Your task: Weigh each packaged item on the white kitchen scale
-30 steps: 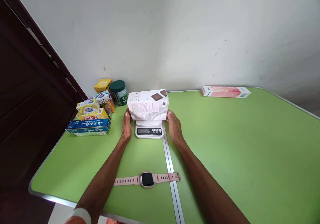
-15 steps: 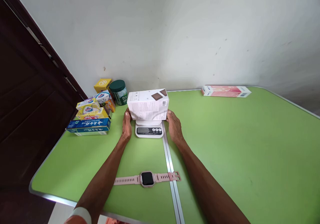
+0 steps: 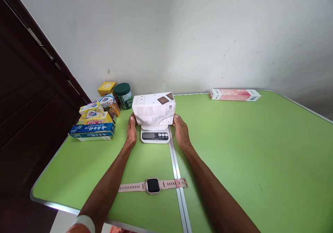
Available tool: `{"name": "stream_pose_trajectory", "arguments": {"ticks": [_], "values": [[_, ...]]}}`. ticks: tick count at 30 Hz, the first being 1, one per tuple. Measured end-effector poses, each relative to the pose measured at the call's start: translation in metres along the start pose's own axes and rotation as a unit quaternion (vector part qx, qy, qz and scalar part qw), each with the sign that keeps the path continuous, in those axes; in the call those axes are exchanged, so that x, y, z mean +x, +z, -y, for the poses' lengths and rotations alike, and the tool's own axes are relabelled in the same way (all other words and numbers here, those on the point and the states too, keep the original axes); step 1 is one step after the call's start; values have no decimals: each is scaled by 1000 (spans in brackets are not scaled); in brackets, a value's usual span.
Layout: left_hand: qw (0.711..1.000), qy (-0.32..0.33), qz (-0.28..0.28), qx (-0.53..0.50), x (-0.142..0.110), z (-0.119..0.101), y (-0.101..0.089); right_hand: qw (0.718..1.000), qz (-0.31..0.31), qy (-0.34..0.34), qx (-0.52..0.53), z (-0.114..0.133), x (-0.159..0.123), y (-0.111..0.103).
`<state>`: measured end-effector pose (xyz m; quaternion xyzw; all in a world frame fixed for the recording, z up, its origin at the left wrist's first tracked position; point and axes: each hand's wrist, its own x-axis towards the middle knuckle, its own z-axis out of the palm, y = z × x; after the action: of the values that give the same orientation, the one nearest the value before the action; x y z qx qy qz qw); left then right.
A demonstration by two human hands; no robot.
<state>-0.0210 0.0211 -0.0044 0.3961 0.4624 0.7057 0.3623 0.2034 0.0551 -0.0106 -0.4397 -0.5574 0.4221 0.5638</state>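
A white printed box (image 3: pixel 154 110) rests on the platform of a white digital kitchen scale (image 3: pixel 155 135), with brown squares pictured on its top and a barcode at one corner. My left hand (image 3: pixel 132 130) grips the box's left end, its thumb toward me. At the opposite end my right hand (image 3: pixel 181 130) holds the box the same way; the fingers of both hands are partly hidden behind it. Below the scale, nearer to me, a pink-strapped smartwatch (image 3: pixel 153 186) lies stretched out flat, its left strap end reaching my left forearm.
Several stacked boxes, blue toothpaste boxes (image 3: pixel 92 130) and yellow soap boxes (image 3: pixel 92 111) among them, stand at the left. Behind them are a green-lidded jar (image 3: pixel 124 96) and a yellow box (image 3: pixel 107 87). A pink-and-white carton (image 3: pixel 235 95) lies by the wall. Metal strips (image 3: pixel 179 191) cross the green table.
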Motion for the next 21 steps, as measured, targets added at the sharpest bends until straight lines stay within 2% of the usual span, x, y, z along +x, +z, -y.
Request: {"name": "stream_pose_trajectory", "arguments": {"ticks": [4, 21], "values": [[1000, -5, 4, 0, -1, -1, 0, 1000, -4, 25, 17, 7, -1, 0], [1000, -7, 14, 16, 0, -2, -3, 999, -6, 33, 5, 13, -2, 0]]}}
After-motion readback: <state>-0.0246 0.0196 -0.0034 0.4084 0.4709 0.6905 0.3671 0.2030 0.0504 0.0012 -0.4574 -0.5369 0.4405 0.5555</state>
